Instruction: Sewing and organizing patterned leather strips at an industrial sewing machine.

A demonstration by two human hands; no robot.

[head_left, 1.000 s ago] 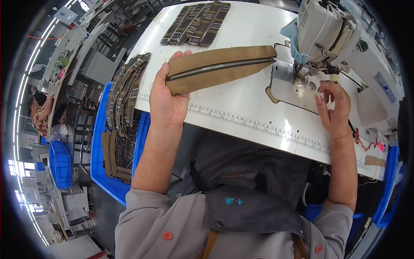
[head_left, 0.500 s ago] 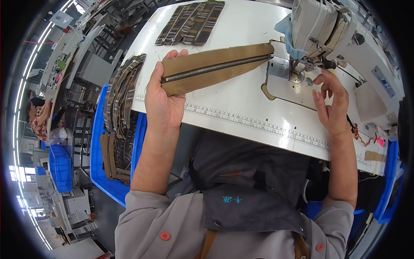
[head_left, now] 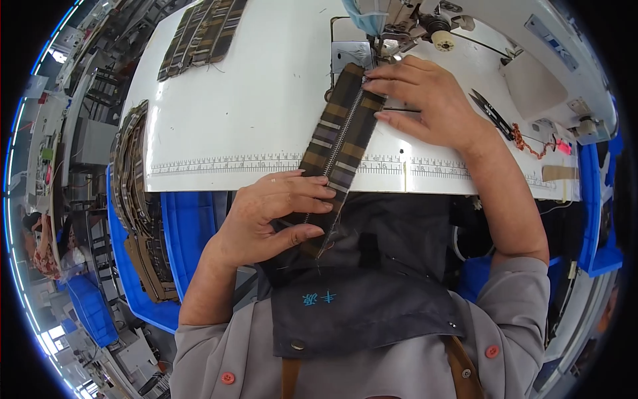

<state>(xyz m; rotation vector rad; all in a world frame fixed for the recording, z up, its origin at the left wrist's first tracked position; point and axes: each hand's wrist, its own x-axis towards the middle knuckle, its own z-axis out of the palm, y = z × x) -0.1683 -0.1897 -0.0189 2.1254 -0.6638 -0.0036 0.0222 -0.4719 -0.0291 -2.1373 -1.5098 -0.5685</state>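
Observation:
A striped dark fabric strip with a metal zipper [head_left: 341, 136] along its middle slants from the sewing machine's presser foot down past the table's front edge. My left hand [head_left: 276, 213] grips its near end, with fingers laid across the top and the thumb at the end. At the far end my right hand [head_left: 425, 100] holds the strip's right edge between fingers and thumb, close by the needle area. The strip's tip rests against the metal needle plate [head_left: 349, 52] of the white sewing machine [head_left: 551, 46]. Loose threads hang from the near end.
Striped zipper pieces [head_left: 203, 36] lie at the table's far left. More pieces [head_left: 136, 179] drape over a blue bin [head_left: 189, 226] at left. Black thread snips [head_left: 492, 113], an orange cord [head_left: 531, 139] and a brown scrap [head_left: 559, 173] lie right. A printed ruler [head_left: 252, 163] borders the front edge.
A plain brown face with a zipper showed in my left hand; now a striped face shows. My left hand has come nearer to me, and my right hand has gone from the machine onto the strip.

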